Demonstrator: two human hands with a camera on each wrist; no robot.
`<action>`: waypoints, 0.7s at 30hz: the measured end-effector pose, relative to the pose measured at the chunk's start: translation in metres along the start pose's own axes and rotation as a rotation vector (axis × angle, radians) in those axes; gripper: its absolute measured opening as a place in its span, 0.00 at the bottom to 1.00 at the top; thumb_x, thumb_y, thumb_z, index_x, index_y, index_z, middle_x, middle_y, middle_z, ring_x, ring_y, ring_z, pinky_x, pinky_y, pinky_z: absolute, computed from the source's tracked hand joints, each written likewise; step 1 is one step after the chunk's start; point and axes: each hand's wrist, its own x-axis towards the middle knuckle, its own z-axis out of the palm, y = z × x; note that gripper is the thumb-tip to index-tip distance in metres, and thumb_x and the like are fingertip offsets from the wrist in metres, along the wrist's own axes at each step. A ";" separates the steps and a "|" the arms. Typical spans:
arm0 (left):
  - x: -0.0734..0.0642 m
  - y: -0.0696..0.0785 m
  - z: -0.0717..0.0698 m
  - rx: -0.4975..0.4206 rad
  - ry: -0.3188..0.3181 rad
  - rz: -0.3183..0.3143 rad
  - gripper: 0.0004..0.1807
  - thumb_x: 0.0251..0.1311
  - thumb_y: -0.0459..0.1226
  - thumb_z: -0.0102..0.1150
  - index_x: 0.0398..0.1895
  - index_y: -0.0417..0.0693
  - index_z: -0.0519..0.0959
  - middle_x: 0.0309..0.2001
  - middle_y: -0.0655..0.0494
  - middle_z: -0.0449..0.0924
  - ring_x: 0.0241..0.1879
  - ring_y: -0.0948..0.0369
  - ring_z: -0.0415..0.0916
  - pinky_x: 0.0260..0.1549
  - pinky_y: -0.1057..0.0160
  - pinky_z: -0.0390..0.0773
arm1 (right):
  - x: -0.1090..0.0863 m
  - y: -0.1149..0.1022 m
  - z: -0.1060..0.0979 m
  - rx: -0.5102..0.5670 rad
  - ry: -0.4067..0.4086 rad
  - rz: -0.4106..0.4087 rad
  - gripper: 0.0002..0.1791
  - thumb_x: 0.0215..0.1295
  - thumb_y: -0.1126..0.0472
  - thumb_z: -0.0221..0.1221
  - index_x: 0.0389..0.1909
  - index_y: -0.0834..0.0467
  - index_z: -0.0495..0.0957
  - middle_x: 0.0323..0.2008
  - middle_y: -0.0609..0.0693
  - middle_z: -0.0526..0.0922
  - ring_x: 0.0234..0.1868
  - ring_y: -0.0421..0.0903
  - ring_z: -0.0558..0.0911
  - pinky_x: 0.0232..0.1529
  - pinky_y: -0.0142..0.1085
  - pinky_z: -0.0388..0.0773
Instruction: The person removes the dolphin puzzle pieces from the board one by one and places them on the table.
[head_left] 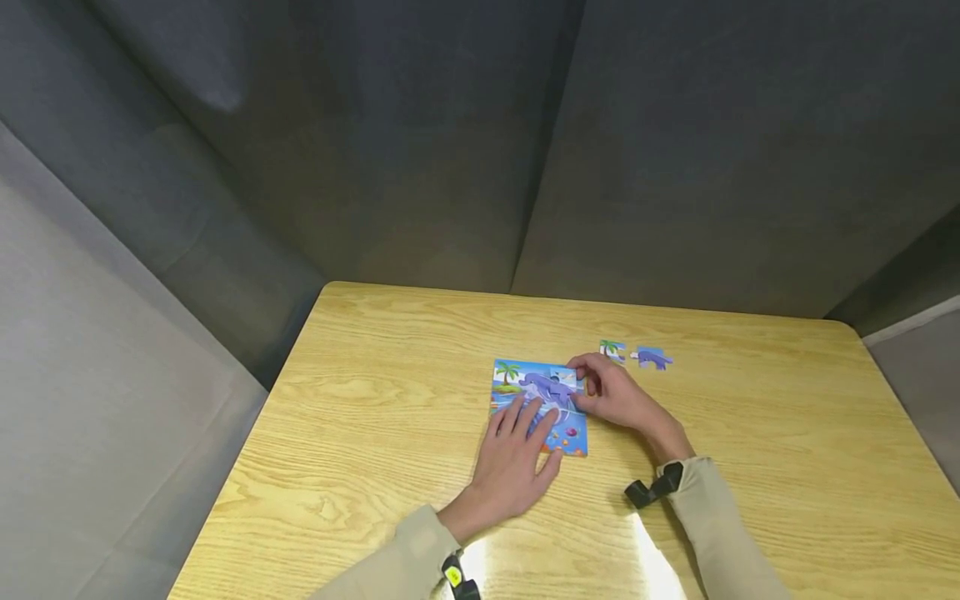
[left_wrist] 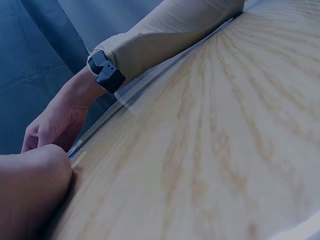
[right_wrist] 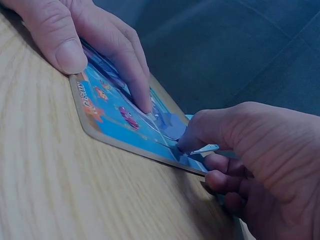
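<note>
A dolphin jigsaw puzzle [head_left: 573, 433] with a palm tree and sea creatures lies flat on the table. My left hand [head_left: 510, 467] rests on its lower left part, fingers spread and fairly straight; in the right wrist view the left thumb [right_wrist: 71, 56] presses by the board's near edge. At the puzzle's upper right side my right hand [head_left: 615, 396] pinches a small light-blue puzzle piece [right_wrist: 206, 148] between thumb and curled fingers. The fingers hide much of this piece. In the left wrist view the puzzle is almost wholly hidden.
Two loose puzzle pieces lie beyond the right hand: one with a palm tree [head_left: 611, 347] and one with a purple dolphin part [head_left: 652, 358]. The wooden table [head_left: 360, 400] ends at a dark grey curtain [head_left: 420, 167] at the back.
</note>
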 end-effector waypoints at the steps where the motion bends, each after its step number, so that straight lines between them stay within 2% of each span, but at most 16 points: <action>1: 0.000 0.000 0.000 -0.001 -0.001 0.000 0.32 0.80 0.58 0.34 0.81 0.59 0.63 0.80 0.51 0.58 0.81 0.46 0.50 0.73 0.44 0.58 | 0.000 0.000 0.000 0.001 -0.008 0.003 0.25 0.60 0.69 0.71 0.58 0.65 0.77 0.41 0.56 0.78 0.31 0.45 0.74 0.31 0.33 0.71; 8: 0.000 0.001 -0.002 0.006 0.001 0.000 0.33 0.80 0.58 0.34 0.81 0.59 0.63 0.80 0.51 0.59 0.81 0.47 0.50 0.73 0.44 0.59 | -0.001 0.000 -0.002 0.005 -0.016 0.022 0.25 0.61 0.67 0.73 0.57 0.63 0.77 0.39 0.53 0.78 0.31 0.47 0.74 0.33 0.34 0.71; 14: 0.000 0.001 0.000 -0.002 0.004 -0.001 0.33 0.80 0.58 0.34 0.81 0.60 0.62 0.80 0.52 0.58 0.81 0.47 0.50 0.73 0.44 0.58 | 0.001 0.001 0.000 0.009 -0.012 0.033 0.24 0.59 0.67 0.73 0.55 0.63 0.77 0.36 0.53 0.78 0.30 0.44 0.73 0.31 0.33 0.71; 21: -0.001 -0.001 0.003 0.003 -0.009 -0.008 0.33 0.80 0.59 0.33 0.82 0.61 0.60 0.80 0.53 0.57 0.82 0.48 0.48 0.74 0.44 0.57 | 0.001 -0.001 0.000 -0.036 0.000 0.055 0.23 0.59 0.63 0.74 0.54 0.62 0.79 0.29 0.52 0.73 0.27 0.43 0.68 0.31 0.34 0.67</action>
